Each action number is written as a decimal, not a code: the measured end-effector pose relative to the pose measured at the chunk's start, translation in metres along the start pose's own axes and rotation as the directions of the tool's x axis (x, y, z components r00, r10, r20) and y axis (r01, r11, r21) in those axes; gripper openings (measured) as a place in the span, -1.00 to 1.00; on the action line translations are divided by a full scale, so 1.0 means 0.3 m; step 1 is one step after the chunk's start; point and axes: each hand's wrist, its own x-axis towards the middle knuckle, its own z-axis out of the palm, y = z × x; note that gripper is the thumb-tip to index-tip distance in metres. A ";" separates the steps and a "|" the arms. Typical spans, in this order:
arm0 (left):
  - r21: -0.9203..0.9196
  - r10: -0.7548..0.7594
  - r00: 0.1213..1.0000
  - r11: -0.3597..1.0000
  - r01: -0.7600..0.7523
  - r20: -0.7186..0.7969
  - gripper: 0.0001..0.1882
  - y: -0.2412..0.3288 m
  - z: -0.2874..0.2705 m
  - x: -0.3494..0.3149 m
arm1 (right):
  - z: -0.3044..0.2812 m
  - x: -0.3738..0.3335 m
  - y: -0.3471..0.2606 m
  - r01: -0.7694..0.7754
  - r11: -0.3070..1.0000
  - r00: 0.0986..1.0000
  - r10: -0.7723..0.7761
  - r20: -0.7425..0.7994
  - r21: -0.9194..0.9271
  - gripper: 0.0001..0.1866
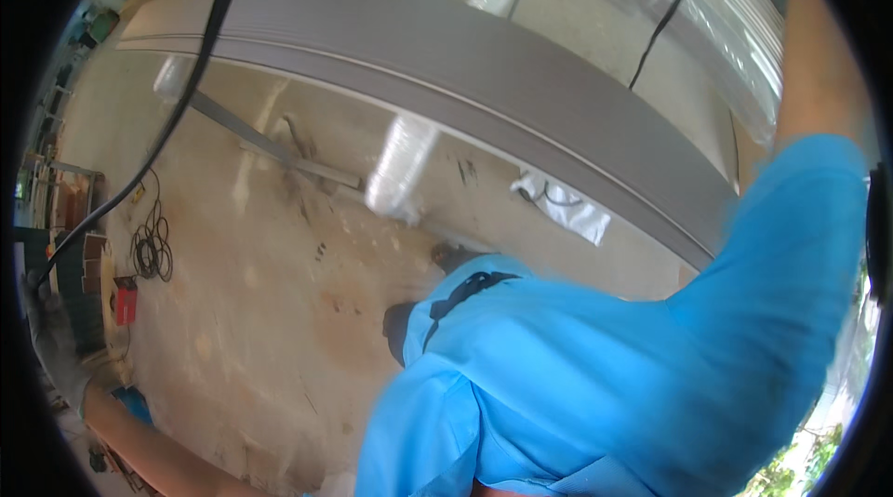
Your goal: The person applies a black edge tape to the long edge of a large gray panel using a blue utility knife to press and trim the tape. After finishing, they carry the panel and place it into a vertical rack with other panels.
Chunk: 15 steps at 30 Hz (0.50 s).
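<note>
My left arm reaches out at the lower left, and my left hand (58,344) shows as a blurred greyish shape at the dark rim of the picture. Its fingers cannot be made out. A black cable (181,106) runs down from the top edge to beside this hand. On the right my bare forearm rises out of a bright blue sleeve (781,227) toward the top edge, and the right hand lies beyond the picture. Nearest that arm is the end of a long grey panel or profile (446,55), which rests across supports wrapped in clear film (402,162).
Long pieces in clear plastic (688,13) lie at the upper right, with a thin black cord (665,27) hanging before them. On the stained concrete floor (279,311) are a coiled black cable (152,246), a red box (126,302) and a silvery sheet (567,209). Shelving lines the left.
</note>
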 end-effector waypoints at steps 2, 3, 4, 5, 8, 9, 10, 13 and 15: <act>0.240 0.121 0.987 0.960 -0.143 0.104 -0.58 -0.082 0.079 0.094 | 0.126 0.000 -0.153 0.078 0.997 0.997 -0.078 0.027 0.027 -0.50; 0.320 0.193 0.971 0.919 -0.229 0.139 -0.55 -0.102 0.140 0.120 | 0.205 -0.008 -0.242 0.123 0.991 0.991 -0.126 0.048 0.051 -0.49; 0.427 0.302 0.938 0.835 -0.347 0.172 -0.51 -0.109 0.217 0.141 | 0.290 -0.021 -0.335 0.172 0.982 0.980 -0.178 0.083 0.079 -0.48; 0.354 0.355 0.892 0.826 -0.439 0.278 -0.48 -0.111 0.311 0.159 | 0.383 -0.041 -0.427 0.221 0.969 0.966 -0.233 0.115 0.109 -0.48; 0.131 0.476 0.762 0.805 -0.579 0.439 -0.50 -0.069 0.652 0.214 | 0.664 -0.137 -0.679 0.348 0.915 0.895 -0.389 0.217 0.206 -0.45; -0.106 0.439 0.774 0.891 -0.442 0.456 -0.57 -0.053 0.761 0.236 | 0.763 -0.162 -0.750 0.379 0.895 0.866 -0.432 0.252 0.234 -0.45; -0.204 0.387 0.787 0.922 -0.330 0.480 -0.64 -0.039 0.857 0.257 | 0.861 -0.184 -0.822 0.414 0.870 0.826 -0.483 0.291 0.269 -0.44; -0.483 0.252 0.625 0.845 0.230 0.739 -0.74 -0.006 1.020 0.367 | 1.105 -0.203 -0.941 0.466 0.809 0.722 -0.582 0.375 0.358 -0.42; -0.511 0.342 0.694 0.858 0.043 0.634 -0.74 -0.017 0.996 0.447 | 1.223 -0.200 -0.936 0.476 0.790 0.663 -0.611 0.433 0.386 -0.40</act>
